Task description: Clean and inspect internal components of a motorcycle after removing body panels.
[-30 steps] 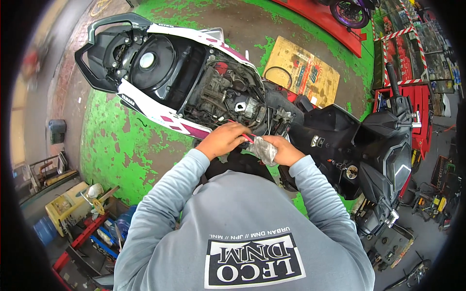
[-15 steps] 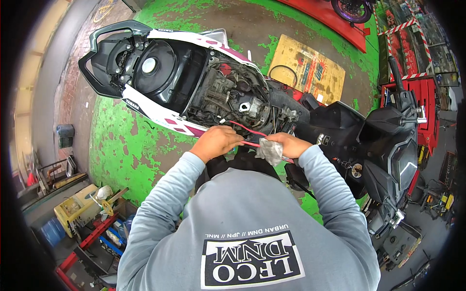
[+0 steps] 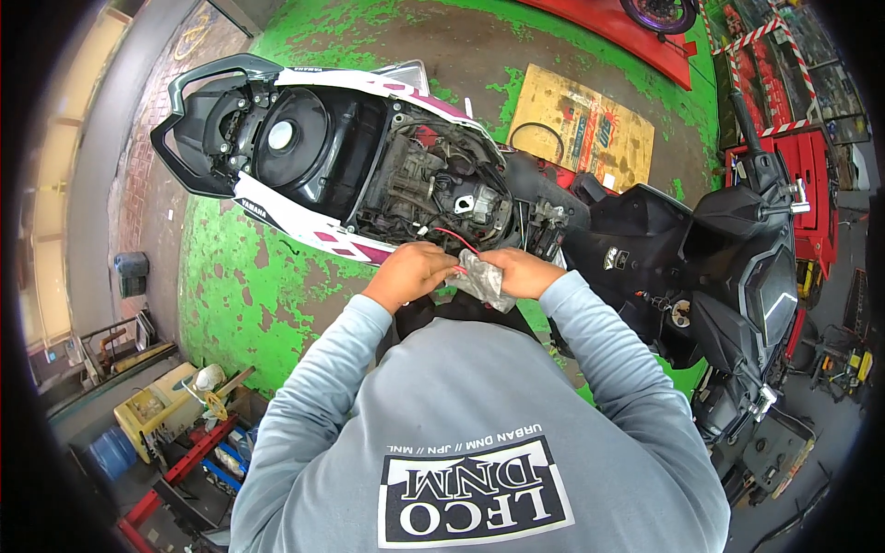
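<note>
A thin red cable or hose (image 3: 453, 233) comes out of the scooter's uncovered engine bay (image 3: 433, 184) and runs between my hands. My left hand (image 3: 411, 275) is closed, its fingertips pinching the red line at the bay's near edge. To the right, my right hand (image 3: 524, 274) is closed on a crumpled grey rag (image 3: 483, 278), its thumb pressed along the red line. The rag hangs just beside my left fingertips. Whether it wraps fully round the line is hidden. The scooter (image 3: 313, 235), with white and maroon side panels, lies across in front of me, its seat off.
Beyond the scooter, cardboard (image 3: 583, 124) with a black belt-like loop on it lies on the worn green floor. Handlebars (image 3: 756, 175) and a red tool cabinet (image 3: 802, 184) stand at right. A red lift platform (image 3: 636, 41) is at far right, and a yellowish bin (image 3: 161, 405) at lower left.
My right hand has moved slightly left with the rag, closer to my left hand. Less of the red line shows between them. My left hand keeps its pinch.
</note>
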`<state>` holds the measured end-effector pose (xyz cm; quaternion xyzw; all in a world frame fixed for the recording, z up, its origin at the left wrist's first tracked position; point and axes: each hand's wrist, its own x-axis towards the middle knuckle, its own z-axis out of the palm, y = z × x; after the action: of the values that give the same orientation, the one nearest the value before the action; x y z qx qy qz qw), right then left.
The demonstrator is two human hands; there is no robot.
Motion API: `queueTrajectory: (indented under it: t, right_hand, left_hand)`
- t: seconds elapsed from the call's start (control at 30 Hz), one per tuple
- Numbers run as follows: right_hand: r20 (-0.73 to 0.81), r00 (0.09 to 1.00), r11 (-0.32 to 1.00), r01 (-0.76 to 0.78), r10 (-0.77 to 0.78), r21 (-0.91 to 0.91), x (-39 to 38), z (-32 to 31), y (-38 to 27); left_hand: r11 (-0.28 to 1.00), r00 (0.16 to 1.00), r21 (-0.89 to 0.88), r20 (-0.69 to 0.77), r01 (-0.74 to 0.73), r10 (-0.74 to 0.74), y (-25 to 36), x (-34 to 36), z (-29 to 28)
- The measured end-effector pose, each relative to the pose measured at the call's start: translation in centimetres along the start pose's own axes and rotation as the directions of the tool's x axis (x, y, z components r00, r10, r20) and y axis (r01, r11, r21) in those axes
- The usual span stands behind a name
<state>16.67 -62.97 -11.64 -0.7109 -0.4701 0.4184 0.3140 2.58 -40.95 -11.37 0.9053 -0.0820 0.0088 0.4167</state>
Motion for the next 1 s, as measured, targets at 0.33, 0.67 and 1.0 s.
queueTrajectory:
  t: [0.33, 0.67, 1.0]
  right_hand:
    - [0.098, 0.994, 0.961, -0.068, 0.043, 0.27, -2.9, -3.6, 2.8]
    - [-0.008, 0.999, 0.997, 0.048, -0.049, -0.052, 2.0, 1.2, -0.3]
    - [-0.066, 0.985, 0.965, 0.169, -0.158, 0.201, -4.6, -1.8, 5.0]
  left_hand:
    - [0.996, 0.996, 0.035, -0.033, 0.085, -0.084, -2.1, -1.2, -3.3]
    - [0.999, 0.998, 0.015, 0.038, 0.048, -0.049, -1.4, -0.5, -1.0]
    - [0.976, 0.978, 0.079, 0.036, 0.202, -0.205, -4.5, -2.8, -4.3]
